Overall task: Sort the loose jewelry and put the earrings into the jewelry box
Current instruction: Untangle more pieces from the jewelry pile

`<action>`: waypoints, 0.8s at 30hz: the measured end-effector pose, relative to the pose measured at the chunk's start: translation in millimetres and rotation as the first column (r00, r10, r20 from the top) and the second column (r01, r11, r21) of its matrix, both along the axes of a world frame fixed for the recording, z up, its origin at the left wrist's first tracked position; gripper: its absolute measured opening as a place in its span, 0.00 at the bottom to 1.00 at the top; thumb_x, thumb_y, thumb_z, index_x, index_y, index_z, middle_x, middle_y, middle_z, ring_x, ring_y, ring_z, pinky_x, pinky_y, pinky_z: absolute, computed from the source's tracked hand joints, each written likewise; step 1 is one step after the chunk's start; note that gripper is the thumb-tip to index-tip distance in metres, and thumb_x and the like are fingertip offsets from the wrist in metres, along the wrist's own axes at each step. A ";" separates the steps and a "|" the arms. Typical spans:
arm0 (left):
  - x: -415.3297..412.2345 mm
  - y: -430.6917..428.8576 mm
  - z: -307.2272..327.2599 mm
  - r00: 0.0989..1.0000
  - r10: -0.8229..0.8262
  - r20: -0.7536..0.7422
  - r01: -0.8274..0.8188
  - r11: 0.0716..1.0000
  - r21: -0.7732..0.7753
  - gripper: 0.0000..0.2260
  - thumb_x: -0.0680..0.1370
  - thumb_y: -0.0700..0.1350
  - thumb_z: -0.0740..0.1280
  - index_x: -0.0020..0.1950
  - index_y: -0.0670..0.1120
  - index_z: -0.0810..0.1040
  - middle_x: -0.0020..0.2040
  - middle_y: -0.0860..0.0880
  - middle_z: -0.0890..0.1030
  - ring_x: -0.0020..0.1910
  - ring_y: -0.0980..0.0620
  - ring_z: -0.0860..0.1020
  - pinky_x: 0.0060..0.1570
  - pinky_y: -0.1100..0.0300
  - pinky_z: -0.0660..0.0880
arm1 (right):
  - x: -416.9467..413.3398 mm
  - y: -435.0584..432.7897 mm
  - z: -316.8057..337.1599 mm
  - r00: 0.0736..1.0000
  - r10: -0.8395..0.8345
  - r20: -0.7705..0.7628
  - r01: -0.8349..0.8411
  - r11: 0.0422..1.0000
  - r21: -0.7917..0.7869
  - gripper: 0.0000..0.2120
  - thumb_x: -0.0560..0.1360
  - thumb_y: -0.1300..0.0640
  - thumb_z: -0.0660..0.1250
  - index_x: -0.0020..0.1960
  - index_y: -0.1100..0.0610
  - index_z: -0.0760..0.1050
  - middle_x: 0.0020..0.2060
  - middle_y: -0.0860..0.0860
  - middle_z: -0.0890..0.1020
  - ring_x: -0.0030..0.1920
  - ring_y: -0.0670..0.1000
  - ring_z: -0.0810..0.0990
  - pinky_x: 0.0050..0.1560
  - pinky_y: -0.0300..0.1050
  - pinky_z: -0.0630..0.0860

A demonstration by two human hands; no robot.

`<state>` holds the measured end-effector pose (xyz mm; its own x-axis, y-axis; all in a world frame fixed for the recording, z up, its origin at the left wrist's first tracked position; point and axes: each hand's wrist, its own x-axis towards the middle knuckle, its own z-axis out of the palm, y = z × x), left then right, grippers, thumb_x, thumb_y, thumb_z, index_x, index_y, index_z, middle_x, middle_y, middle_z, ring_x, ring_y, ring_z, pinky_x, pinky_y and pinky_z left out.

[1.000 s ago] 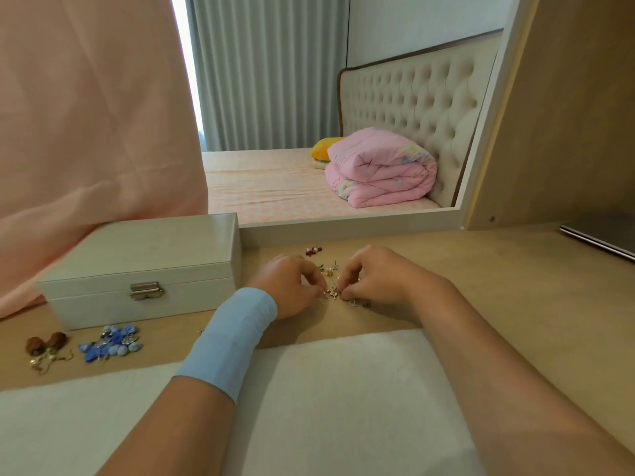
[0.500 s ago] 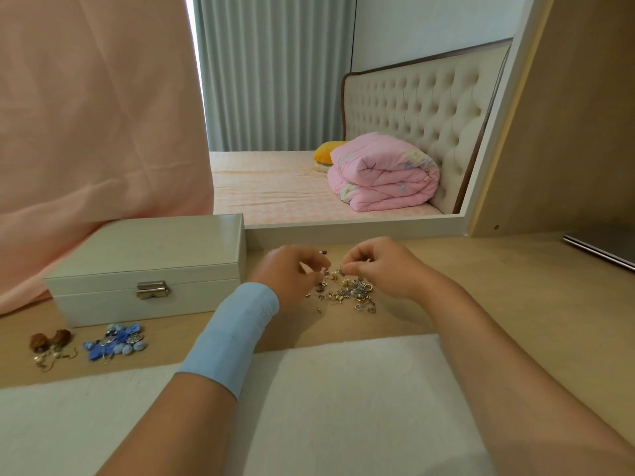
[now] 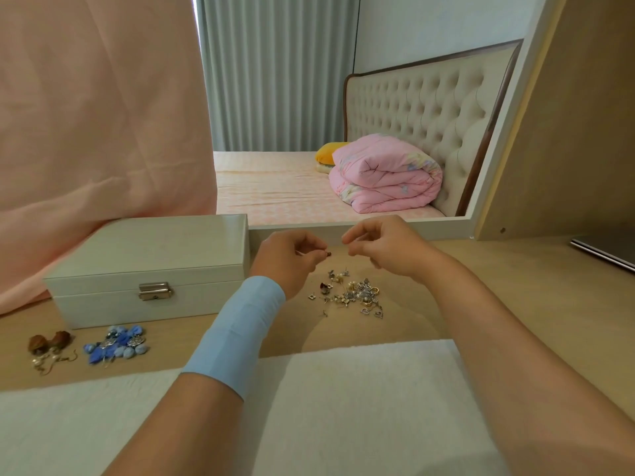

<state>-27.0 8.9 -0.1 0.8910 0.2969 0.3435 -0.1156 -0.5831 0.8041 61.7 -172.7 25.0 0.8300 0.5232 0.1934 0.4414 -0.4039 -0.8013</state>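
Left hand [image 3: 287,257] pinches a tiny dark earring [image 3: 329,253] above the scattered pile of small silver and gold jewelry [image 3: 352,293], right hand [image 3: 385,247] loosely curled, empty, beside the closed white latched jewelry box [image 3: 151,266].

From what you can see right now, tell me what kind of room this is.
Most likely a bedroom, at a dressing table. A bed with a tufted headboard and a folded pink quilt shows behind the desk, seemingly in a mirror, and a closed jewelry box sits beside loose earrings.
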 end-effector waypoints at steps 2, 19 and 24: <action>2.4 2.6 -3.8 0.999 0.051 -0.004 -0.051 0.999 -0.007 0.04 0.76 0.45 0.72 0.44 0.54 0.82 0.39 0.56 0.82 0.36 0.56 0.79 0.45 0.58 0.78 | 5.9 3.1 0.2 0.997 0.036 0.067 -0.025 0.989 -0.147 0.10 0.75 0.61 0.74 0.43 0.46 0.85 0.40 0.47 0.86 0.37 0.45 0.80 0.42 0.38 0.75; 10.0 6.4 -24.2 0.989 0.147 -0.008 -0.147 0.982 -0.115 0.08 0.77 0.44 0.69 0.42 0.57 0.80 0.43 0.55 0.81 0.39 0.54 0.80 0.38 0.63 0.73 | 17.7 34.4 -13.5 0.977 0.214 0.002 -0.205 0.938 -0.279 0.06 0.71 0.57 0.79 0.39 0.47 0.87 0.37 0.43 0.87 0.30 0.41 0.80 0.35 0.34 0.75; 19.8 3.0 -10.9 0.985 0.172 0.025 -0.166 0.975 -0.150 0.06 0.77 0.45 0.70 0.42 0.57 0.80 0.43 0.56 0.82 0.40 0.54 0.81 0.41 0.63 0.74 | 30.9 13.2 -12.2 0.990 0.104 -0.093 -0.104 0.995 0.007 0.02 0.71 0.56 0.79 0.43 0.52 0.86 0.40 0.48 0.88 0.26 0.45 0.77 0.25 0.33 0.68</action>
<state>-7.3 11.8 -11.0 0.8110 0.4918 0.3168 -0.0569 -0.4728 0.8794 92.6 -159.5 12.8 0.7853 0.6075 0.1193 0.4047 -0.3578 -0.8416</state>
